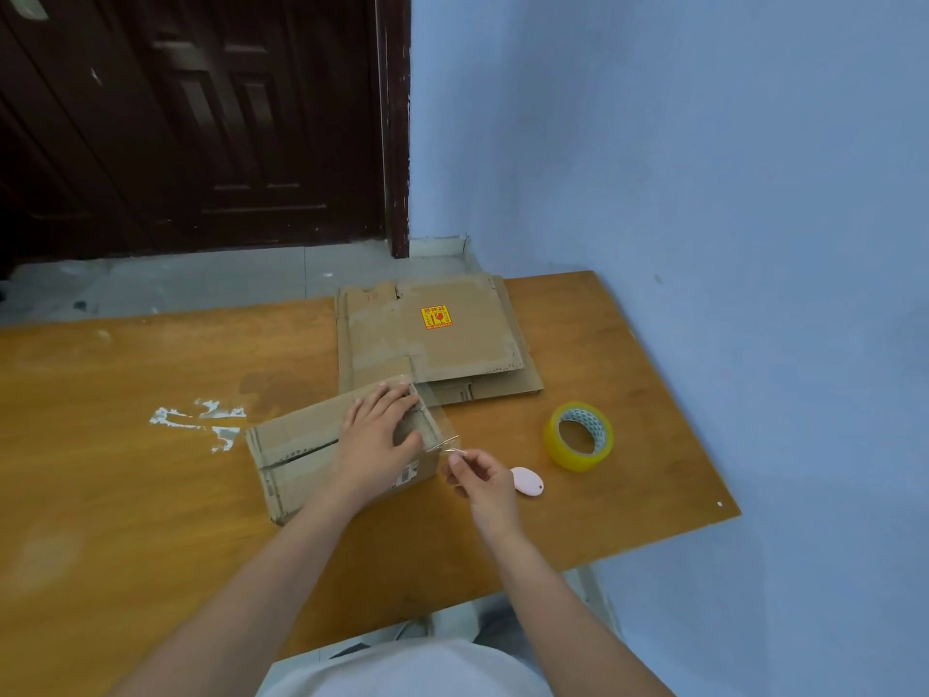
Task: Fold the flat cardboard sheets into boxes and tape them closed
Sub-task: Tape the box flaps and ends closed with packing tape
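pressing left hand (379,435) flat on box (301,457), right hand (480,477) pinching tape strip (442,435)

Single view: head-mounted wide-angle camera, looking forward and down over the person's own forearms, which enter from the bottom edge. Wooden table (125,445) fills the mid-frame at close range; left hand (382,435) and right hand (482,477) sit near centre. Far side of the frame reaches a dark door (201,118) and blue wall (704,143). Edges bow from lens distortion.
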`<action>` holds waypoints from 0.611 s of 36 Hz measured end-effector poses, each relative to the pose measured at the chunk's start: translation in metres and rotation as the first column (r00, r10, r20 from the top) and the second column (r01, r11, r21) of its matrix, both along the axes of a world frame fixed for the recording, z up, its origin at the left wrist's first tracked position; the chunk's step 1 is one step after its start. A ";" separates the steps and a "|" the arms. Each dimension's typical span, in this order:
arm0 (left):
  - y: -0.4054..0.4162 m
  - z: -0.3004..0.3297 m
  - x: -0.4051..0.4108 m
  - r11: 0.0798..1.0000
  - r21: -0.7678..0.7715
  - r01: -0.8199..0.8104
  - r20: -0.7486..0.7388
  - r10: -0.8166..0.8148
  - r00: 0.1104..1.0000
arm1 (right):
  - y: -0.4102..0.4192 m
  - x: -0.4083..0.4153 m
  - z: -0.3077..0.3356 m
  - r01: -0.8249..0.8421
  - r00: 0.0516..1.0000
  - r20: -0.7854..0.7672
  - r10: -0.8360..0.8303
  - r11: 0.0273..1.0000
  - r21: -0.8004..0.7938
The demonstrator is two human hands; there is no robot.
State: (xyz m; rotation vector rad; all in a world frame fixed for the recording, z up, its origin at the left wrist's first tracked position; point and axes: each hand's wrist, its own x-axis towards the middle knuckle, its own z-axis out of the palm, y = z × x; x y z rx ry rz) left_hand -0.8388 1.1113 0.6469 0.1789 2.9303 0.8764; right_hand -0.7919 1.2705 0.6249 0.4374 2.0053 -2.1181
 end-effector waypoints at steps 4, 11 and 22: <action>-0.001 -0.003 0.000 1.000 -0.016 0.005 -0.022 -0.005 1.000 | -0.001 0.000 0.001 -0.001 1.000 -0.008 0.001 1.000 -0.015; -0.002 -0.005 0.000 1.000 -0.002 0.005 -0.035 -0.005 0.999 | 0.001 -0.003 0.004 -0.034 0.997 -0.068 0.037 0.998 0.056; -0.002 -0.005 0.000 1.000 -0.018 0.010 -0.046 -0.011 0.999 | 0.001 -0.004 0.010 -0.069 0.988 -0.112 0.106 0.953 0.295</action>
